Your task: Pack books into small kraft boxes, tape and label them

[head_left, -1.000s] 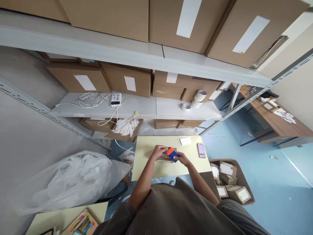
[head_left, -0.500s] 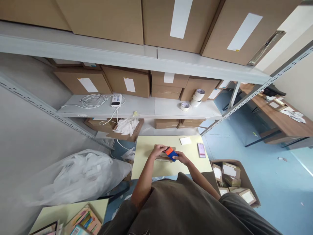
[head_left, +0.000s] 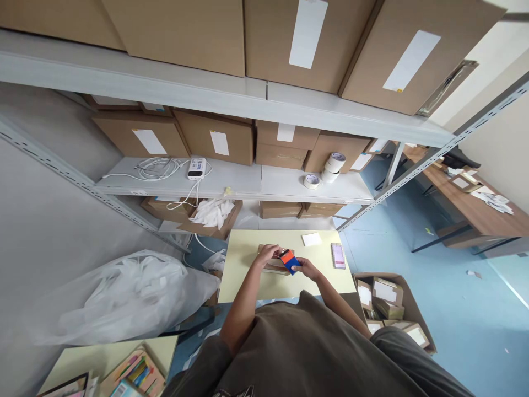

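Orange-and-blue tape dispenser (head_left: 289,260) pinched by right hand (head_left: 306,268), left hand (head_left: 268,255) curled, pressing cardboard box (head_left: 273,266), both forearms extended over yellow table (head_left: 248,275).

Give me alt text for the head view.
Seen from above, a person's right hand grips an orange-blue item over a small brown box on a yellow table; the left hand lies on the box. Behind stand grey shelves of cartons and tape rolls; a white bag lies left.
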Motion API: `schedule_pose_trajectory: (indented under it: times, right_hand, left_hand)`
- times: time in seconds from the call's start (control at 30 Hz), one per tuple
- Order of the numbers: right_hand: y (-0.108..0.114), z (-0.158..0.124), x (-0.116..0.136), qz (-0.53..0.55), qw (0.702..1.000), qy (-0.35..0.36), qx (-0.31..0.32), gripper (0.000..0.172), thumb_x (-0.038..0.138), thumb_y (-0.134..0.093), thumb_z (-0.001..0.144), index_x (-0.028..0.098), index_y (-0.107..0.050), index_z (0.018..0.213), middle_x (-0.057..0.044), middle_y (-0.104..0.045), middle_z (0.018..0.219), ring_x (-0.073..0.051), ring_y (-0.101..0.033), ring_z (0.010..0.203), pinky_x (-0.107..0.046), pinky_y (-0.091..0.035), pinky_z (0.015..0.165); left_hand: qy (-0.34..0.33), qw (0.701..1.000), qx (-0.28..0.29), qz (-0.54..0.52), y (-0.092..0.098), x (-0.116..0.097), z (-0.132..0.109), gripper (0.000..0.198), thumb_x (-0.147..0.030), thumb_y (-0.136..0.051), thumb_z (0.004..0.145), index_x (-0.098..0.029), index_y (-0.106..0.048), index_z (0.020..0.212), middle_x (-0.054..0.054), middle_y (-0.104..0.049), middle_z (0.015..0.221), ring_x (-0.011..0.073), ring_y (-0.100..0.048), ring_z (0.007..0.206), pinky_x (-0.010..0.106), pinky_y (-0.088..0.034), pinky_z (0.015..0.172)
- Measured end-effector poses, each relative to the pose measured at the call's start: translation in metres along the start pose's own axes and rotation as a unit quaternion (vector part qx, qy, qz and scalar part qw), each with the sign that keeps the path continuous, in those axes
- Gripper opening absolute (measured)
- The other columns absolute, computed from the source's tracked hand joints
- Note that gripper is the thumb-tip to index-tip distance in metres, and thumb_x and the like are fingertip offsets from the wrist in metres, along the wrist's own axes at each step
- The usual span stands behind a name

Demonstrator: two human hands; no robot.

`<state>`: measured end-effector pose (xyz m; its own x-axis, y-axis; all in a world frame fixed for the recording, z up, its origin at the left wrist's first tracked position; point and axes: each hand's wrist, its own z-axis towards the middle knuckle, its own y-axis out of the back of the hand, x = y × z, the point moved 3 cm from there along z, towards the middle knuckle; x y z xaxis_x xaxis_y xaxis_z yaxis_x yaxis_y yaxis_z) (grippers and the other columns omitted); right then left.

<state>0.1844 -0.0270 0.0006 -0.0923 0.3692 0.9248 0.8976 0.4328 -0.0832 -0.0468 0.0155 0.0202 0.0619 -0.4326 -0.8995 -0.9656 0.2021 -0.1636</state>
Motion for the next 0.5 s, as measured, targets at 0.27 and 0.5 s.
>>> schedule_pose_trajectory:
  times: [0.27,0.5]
  right_hand:
    - [-0.0046,-0.0011,0.0068,-0.008,1.000,0.005,-0.003,0.048,0.054,-0.093,0.066,0.017,-0.072,0.091,0.001,-0.069,0.081,-0.017,-0.060,0.077,-0.034,-0.048,0.080]
    - [-0.0077,0.0019,0.0076,-0.031,0.999,0.015,-0.021,0.052,0.059,-0.091,0.065,0.018,-0.071,0.090,-0.001,-0.068,0.082,-0.020,-0.059,0.079,-0.036,-0.048,0.079]
  left_hand:
    - [-0.042,0.999,-0.016,0.016,0.0003,-0.0009,-0.0031,0.042,-0.055,-0.082,0.074,-0.016,-0.082,0.086,0.008,-0.079,0.082,0.0206,-0.071,0.079,0.030,-0.055,0.077]
    - [-0.070,0.996,-0.052,0.014,0.0061,0.0015,0.0002,0.048,-0.062,-0.072,0.079,-0.015,-0.081,0.081,0.008,-0.077,0.076,0.0190,-0.069,0.070,0.030,-0.055,0.070]
